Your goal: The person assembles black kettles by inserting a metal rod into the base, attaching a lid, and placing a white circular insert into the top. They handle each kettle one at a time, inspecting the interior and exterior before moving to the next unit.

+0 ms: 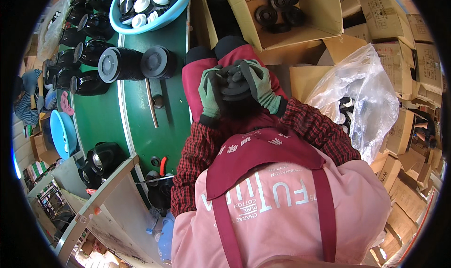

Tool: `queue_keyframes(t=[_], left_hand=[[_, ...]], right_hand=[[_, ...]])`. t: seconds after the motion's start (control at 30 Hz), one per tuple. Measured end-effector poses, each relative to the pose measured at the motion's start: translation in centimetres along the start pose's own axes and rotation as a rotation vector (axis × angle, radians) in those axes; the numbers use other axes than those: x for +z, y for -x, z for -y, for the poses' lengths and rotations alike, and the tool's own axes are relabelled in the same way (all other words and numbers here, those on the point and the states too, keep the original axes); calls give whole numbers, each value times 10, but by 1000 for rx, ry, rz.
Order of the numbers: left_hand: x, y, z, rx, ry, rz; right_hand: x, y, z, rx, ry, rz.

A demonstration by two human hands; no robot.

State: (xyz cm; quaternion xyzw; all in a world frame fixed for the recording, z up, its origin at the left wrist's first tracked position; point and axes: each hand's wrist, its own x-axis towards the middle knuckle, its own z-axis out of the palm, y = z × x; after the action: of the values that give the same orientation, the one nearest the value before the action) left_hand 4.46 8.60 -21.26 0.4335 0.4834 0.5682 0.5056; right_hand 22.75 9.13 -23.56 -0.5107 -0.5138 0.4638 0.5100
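Note:
Over my lap, my left hand (212,93) and my right hand (263,86), both in green gloves with dark grey palms and fingers, are closed around a round black ridged part (236,91). The left grips its left side and the right its right side. Fingers cover much of its top, so its exact kind is unclear. To the left on the green bench (164,112) stand two stacks of black round lids, a longer stack (111,65) and a shorter stack (156,62). A copper-coloured rod (151,106) lies below them beside a small dark round piece (159,101).
A light blue basin (129,29) of black and white round caps stands at the far left. Ahead is an open cardboard box (310,37) with black discs. A clear plastic bag (369,91) lies right. Several glossy black vessels (89,83) line the bench's left side.

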Motion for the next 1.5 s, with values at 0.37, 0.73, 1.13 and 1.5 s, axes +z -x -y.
queue_keyframes(t=[0.37,0.73,1.13,1.5], left_hand=[[-104,1,-81,-154,835,-400],[-154,137,-24,-601,1095,-387],[-147,208,-88,-25,-727,-587],[-150,184,-97,-109,-1019,-497]], right_hand=[[-5,-42,57,-205,-73,659],[110,25,119,192,218,934],[171,47,73,154,302,1018],[164,58,72,228,55,967]])
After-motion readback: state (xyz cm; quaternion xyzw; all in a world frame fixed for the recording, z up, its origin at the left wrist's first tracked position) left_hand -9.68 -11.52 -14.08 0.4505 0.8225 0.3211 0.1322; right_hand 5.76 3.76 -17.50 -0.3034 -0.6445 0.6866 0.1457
